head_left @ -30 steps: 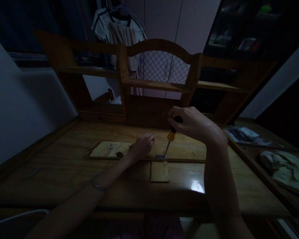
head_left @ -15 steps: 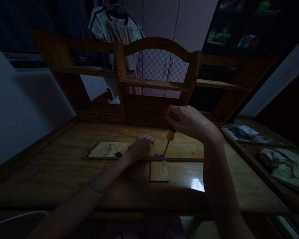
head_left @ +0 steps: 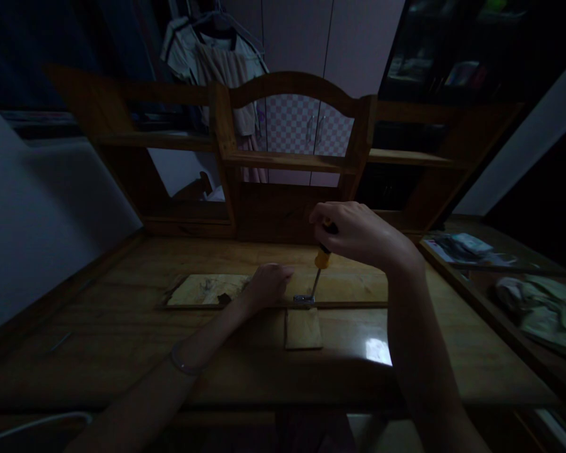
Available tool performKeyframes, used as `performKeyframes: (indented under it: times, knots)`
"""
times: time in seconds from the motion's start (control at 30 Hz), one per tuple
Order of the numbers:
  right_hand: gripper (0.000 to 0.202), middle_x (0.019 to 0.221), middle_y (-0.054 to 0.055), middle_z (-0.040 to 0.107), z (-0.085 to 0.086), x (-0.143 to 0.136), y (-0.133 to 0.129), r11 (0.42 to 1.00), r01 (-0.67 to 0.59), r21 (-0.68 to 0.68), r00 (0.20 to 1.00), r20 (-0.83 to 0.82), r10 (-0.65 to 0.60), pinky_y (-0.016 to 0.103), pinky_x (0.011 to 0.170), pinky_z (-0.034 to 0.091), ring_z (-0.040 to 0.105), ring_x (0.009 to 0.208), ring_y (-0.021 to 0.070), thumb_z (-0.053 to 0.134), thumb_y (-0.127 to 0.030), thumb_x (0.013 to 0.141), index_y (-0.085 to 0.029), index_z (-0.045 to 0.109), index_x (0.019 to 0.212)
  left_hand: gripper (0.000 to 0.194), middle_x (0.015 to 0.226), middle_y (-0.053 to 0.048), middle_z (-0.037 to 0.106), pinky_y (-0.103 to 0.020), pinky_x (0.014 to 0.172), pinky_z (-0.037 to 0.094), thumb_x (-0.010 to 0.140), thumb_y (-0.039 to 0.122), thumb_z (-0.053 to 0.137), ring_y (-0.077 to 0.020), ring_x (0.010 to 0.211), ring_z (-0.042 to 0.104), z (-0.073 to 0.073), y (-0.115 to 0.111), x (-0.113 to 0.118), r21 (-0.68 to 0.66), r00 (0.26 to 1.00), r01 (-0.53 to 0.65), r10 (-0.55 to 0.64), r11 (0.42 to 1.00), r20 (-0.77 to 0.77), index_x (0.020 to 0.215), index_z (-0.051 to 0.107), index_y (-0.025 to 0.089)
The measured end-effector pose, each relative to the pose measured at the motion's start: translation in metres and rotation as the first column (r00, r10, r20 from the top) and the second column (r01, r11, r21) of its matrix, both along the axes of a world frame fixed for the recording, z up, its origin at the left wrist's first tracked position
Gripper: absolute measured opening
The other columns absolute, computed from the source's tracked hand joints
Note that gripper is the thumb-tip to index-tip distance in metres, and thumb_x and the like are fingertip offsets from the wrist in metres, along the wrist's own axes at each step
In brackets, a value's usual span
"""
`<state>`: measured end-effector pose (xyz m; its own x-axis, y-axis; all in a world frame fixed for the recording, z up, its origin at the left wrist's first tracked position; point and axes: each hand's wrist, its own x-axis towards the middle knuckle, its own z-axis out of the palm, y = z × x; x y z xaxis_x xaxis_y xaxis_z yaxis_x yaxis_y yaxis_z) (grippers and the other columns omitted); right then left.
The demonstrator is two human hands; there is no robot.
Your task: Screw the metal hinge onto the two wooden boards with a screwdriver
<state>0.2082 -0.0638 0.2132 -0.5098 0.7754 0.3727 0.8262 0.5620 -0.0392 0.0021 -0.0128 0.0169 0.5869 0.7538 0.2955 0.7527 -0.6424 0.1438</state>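
My right hand (head_left: 346, 228) is wrapped round the yellow and black handle of a screwdriver (head_left: 321, 257). The shaft points down, slightly tilted, and its tip meets a small metal hinge (head_left: 304, 299). That hinge lies at the near edge of a long wooden board (head_left: 353, 287), flat on the desk. My left hand (head_left: 268, 284) presses on the board just left of the hinge, fingers curled; their tips are partly hidden. A small square wooden piece (head_left: 304, 329) lies right below the hinge. The board's left part has a torn, pale surface with a dark patch.
The wooden desk (head_left: 117, 333) has a shelf unit (head_left: 290, 162) along its back. A thin light stick (head_left: 60, 341) lies at left. On the right are a pile of packets (head_left: 471, 245) and crumpled cloth (head_left: 547, 308). A white cable (head_left: 38, 420) runs at lower left.
The view has shifted slightly. Both hands keep their places on the screwdriver and the board, and the screwdriver tip stays at the hinge.
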Motion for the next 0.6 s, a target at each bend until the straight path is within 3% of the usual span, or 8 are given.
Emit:
performKeyframes:
  times: [0.2, 0.37, 0.5, 0.6]
  knots:
    - [0.026, 0.083, 0.004, 0.073, -0.001, 0.002, 0.003, 0.997, 0.075, 0.029, 0.997, 0.022, -0.076, 0.030, 0.068, 0.038, 0.066, 0.077, 0.0212, 0.050, -0.038, 0.096, -0.022, 0.069, 0.101, 0.018, 0.086, -0.007, 0.064, -0.033, 0.076, 0.043, 0.090, 0.009, 0.044, -0.0214, 0.084, 0.059, 0.003, -0.008, 0.004, 0.135, 0.993, 0.096, -0.104, 0.986, 0.060, 0.085, 0.058, 0.019]
    - [0.033, 0.100, 0.008, 0.073, 0.000, 0.005, 0.002, 0.996, 0.055, -0.076, 0.998, -0.023, -0.056, 0.032, 0.081, 0.043, 0.068, 0.093, 0.0243, 0.054, -0.042, 0.091, -0.020, 0.065, 0.113, 0.002, 0.093, -0.007, 0.061, -0.037, 0.088, 0.042, 0.090, 0.020, 0.052, -0.0225, 0.093, 0.055, 0.008, -0.019, 0.010, 0.161, 0.942, 0.306, -0.323, 0.938, 0.090, 0.090, 0.054, 0.020]
    - [0.034, 0.111, 0.010, 0.071, 0.000, 0.008, 0.003, 0.993, 0.012, -0.115, 0.998, -0.066, -0.020, 0.033, 0.091, 0.044, 0.065, 0.104, 0.0252, 0.054, -0.037, 0.088, -0.019, 0.064, 0.115, 0.029, 0.099, -0.007, 0.058, -0.037, 0.086, 0.043, 0.081, 0.040, 0.067, -0.0234, 0.093, 0.052, 0.011, -0.025, 0.013, 0.082, 0.931, 0.333, -0.342, 0.939, 0.128, 0.093, 0.050, 0.020]
    - [0.030, 0.109, 0.008, 0.071, 0.002, 0.009, 0.004, 0.990, -0.027, -0.141, 0.996, -0.089, 0.015, 0.033, 0.091, 0.044, 0.065, 0.103, 0.0244, 0.054, -0.033, 0.086, -0.019, 0.064, 0.111, 0.031, 0.098, -0.005, 0.056, -0.036, 0.083, 0.043, 0.079, 0.038, 0.070, -0.0233, 0.092, 0.051, 0.011, -0.026, 0.015, 0.027, 0.937, 0.332, -0.333, 0.943, 0.109, 0.092, 0.048, 0.021]
